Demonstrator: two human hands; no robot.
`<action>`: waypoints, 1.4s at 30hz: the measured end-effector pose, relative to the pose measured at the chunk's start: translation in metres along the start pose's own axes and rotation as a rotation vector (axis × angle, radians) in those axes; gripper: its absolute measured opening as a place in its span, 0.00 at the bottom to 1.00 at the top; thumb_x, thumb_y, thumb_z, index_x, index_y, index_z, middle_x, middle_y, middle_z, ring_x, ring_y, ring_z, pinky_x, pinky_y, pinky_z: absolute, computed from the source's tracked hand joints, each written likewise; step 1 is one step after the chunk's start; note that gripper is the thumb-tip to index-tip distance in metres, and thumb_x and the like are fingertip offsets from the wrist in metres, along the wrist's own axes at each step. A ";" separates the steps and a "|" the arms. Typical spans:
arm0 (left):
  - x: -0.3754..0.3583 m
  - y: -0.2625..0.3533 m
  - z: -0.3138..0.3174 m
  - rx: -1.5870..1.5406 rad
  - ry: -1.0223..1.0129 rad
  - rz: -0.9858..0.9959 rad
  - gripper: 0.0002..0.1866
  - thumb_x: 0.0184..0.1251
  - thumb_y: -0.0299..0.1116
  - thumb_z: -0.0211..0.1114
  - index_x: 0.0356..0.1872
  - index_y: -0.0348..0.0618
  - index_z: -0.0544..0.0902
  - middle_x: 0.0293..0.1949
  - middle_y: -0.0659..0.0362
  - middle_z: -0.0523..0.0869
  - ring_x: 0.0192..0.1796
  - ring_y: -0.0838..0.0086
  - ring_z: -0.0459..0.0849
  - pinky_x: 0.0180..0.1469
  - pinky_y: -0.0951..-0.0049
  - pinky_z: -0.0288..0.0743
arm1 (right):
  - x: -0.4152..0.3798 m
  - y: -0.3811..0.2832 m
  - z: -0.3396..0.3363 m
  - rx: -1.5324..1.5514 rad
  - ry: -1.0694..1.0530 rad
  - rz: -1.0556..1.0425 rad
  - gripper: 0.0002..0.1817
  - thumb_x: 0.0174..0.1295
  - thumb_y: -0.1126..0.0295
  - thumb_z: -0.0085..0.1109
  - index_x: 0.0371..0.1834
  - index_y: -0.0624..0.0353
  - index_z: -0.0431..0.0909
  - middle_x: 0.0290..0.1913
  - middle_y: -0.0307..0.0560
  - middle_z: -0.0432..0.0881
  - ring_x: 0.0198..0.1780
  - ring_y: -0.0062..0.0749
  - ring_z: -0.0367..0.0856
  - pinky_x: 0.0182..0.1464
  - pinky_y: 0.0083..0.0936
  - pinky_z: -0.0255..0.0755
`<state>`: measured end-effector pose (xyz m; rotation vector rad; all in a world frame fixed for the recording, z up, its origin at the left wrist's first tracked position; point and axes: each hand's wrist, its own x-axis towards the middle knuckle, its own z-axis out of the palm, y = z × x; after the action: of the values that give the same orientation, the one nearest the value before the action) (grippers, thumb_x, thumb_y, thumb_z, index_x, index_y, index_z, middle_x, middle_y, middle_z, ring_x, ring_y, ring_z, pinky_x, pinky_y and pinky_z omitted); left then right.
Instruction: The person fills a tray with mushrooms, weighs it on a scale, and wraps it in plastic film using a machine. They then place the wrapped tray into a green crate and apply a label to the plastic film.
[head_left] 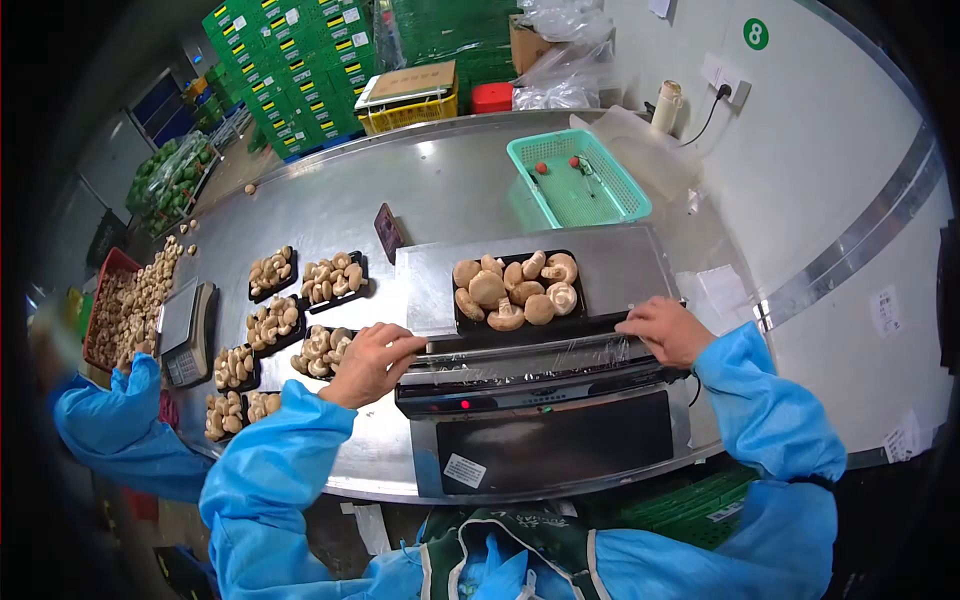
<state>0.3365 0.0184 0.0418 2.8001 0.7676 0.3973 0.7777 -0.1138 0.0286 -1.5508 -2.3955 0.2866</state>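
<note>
Bare left hand [372,368], left of centre, pinches the left end of clear plastic film [535,362]; beyond it, brown-capped mushrooms [488,289] (some stems showing) fill a black rectangular tray [463,324] at centre; right of centre, the bare right hand [672,332] pinches the film's right end.

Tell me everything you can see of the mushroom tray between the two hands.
The tray is black, shallow and rectangular, plastic by its look. Light-brown mushrooms fill it, mostly caps facing up, a few showing pale stems or undersides. It lies flat on the metal plate. The left hand and right hand are near its front corners, neither touching it.
</note>
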 end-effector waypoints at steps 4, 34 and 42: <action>0.019 -0.005 0.003 0.218 -0.272 0.319 0.24 0.54 0.24 0.60 0.54 0.57 0.77 0.46 0.63 0.77 0.49 0.71 0.75 0.51 0.68 0.66 | 0.008 -0.001 -0.002 -0.351 -0.240 -0.236 0.29 0.47 0.74 0.61 0.57 0.42 0.73 0.51 0.40 0.73 0.51 0.36 0.70 0.48 0.31 0.66; 0.146 -0.104 0.054 0.127 -0.166 0.130 0.33 0.59 0.24 0.55 0.68 0.53 0.60 0.69 0.49 0.59 0.60 0.49 0.72 0.62 0.60 0.69 | 0.144 0.070 0.034 -0.327 0.104 -0.088 0.34 0.51 0.80 0.53 0.66 0.54 0.62 0.70 0.55 0.57 0.69 0.48 0.58 0.68 0.42 0.56; 0.106 -0.074 0.081 -0.747 0.086 0.008 0.19 0.72 0.37 0.45 0.55 0.37 0.74 0.55 0.45 0.75 0.54 0.58 0.76 0.58 0.61 0.67 | 0.117 0.034 0.047 0.454 0.118 0.270 0.18 0.64 0.73 0.46 0.57 0.62 0.72 0.59 0.56 0.73 0.63 0.45 0.68 0.64 0.37 0.60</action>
<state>0.4151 0.1253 -0.0334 2.0943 0.4833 0.6492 0.7454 0.0063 -0.0119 -1.6080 -1.8595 0.7153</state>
